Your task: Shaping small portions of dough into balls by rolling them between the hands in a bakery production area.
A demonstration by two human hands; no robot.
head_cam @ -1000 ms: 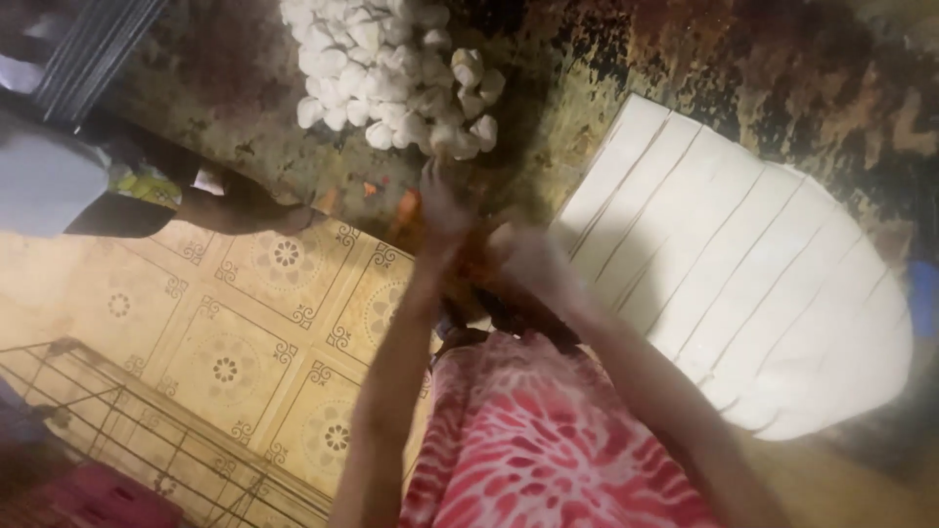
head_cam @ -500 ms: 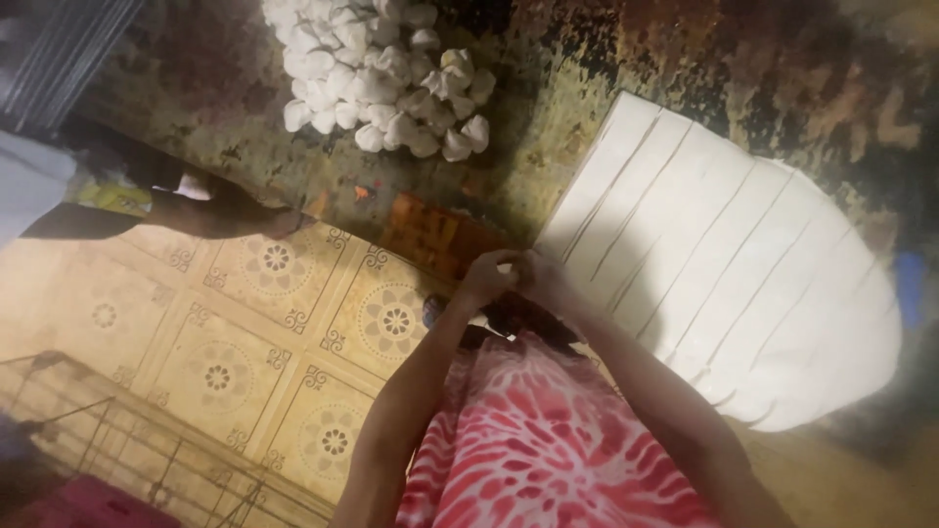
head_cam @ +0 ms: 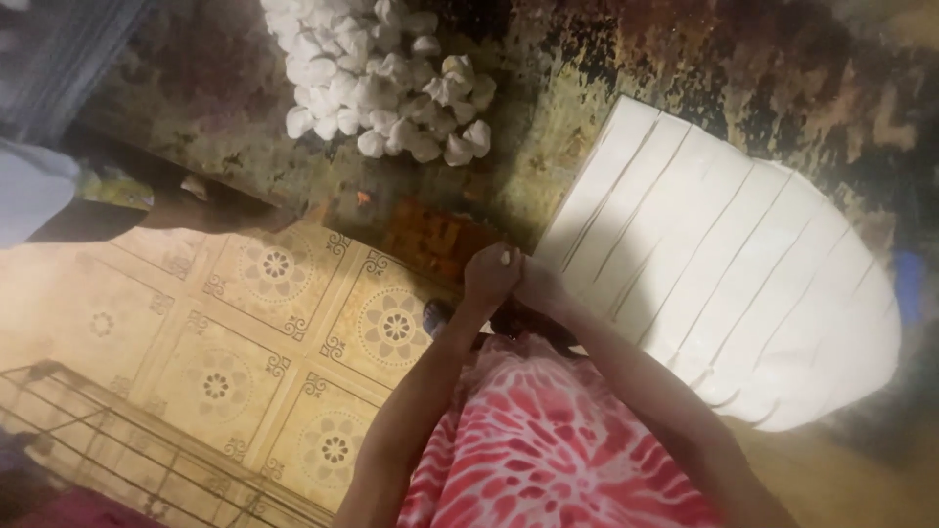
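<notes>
My two hands, left hand [head_cam: 489,274] and right hand [head_cam: 540,289], sit pressed together at the near edge of the dark surface [head_cam: 293,147]. Right of them a sheet of white dough [head_cam: 724,284] cut into strips fills most of the surface out to its far right. Ahead and left, a pile of small white dough pieces [head_cam: 377,73] blocks that corner. Between pile and sheet I see a bare strip of surface open. Left below, tiled floor [head_cam: 235,323] lies open down to a wire rack [head_cam: 127,440].
</notes>
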